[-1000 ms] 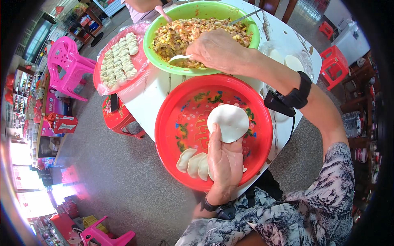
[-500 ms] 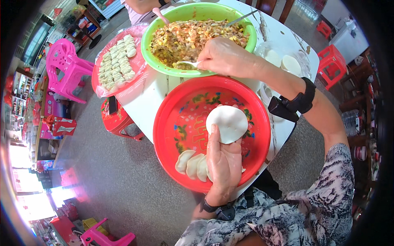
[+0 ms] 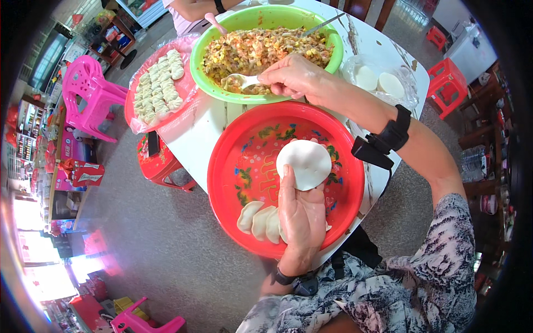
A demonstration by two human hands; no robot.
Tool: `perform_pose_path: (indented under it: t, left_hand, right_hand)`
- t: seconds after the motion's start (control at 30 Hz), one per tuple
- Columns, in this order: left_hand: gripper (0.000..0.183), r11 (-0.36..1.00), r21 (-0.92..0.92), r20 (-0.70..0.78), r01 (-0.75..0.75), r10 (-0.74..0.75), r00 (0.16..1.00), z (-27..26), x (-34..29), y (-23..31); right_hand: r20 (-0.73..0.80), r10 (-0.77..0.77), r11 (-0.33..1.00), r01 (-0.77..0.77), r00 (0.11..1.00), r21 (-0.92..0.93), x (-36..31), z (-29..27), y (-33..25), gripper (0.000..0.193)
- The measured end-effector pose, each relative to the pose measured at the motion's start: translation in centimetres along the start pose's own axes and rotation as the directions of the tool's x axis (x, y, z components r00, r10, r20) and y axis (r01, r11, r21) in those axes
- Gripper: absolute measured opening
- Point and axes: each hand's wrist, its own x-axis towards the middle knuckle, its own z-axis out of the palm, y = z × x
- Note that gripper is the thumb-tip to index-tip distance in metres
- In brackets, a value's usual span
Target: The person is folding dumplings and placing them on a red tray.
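Note:
My left hand (image 3: 302,213) lies palm up over the red round tray (image 3: 244,144) and holds a round white dumpling wrapper (image 3: 304,164) flat on its fingers. My right hand (image 3: 291,77) grips a white spoon (image 3: 244,81) whose bowl, loaded with filling, is at the near edge of the green bowl (image 3: 202,77). That bowl holds a chopped yellow and red filling (image 3: 261,50). Three folded dumplings (image 3: 260,220) lie on the red tray beside my left wrist.
A pink tray (image 3: 133,119) with several rows of finished dumplings sits at the left of the white table (image 3: 208,119). A bag of wrappers (image 3: 380,83) lies at the right. Another person's arm (image 3: 194,8) is at the far side. Pink chair (image 3: 89,91) and red stools (image 3: 444,83) stand around.
My right hand has drawn the spoon back from the middle of the filling to the bowl's near edge. My left hand with the wrapper has stayed in place.

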Motion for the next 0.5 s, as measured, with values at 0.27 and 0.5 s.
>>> perform_pose_path:
  t: [0.27, 0.5]
  left_hand:
    - [0.041, 0.997, 0.001, 0.035, -0.073, 0.073, 0.997, -0.1, 0.2, -0.1]
    - [0.041, 0.985, -0.031, 0.038, -0.169, 0.17, 0.985, -0.2, 0.2, 0.1]
  right_hand:
    - [0.035, 0.099, 0.945, -0.105, 0.994, 0.31, -0.3, -1.2, -0.5, 0.021]
    - [0.024, -0.091, 0.973, 0.084, 0.996, 0.213, -7.4, -3.5, -0.8, 0.024]
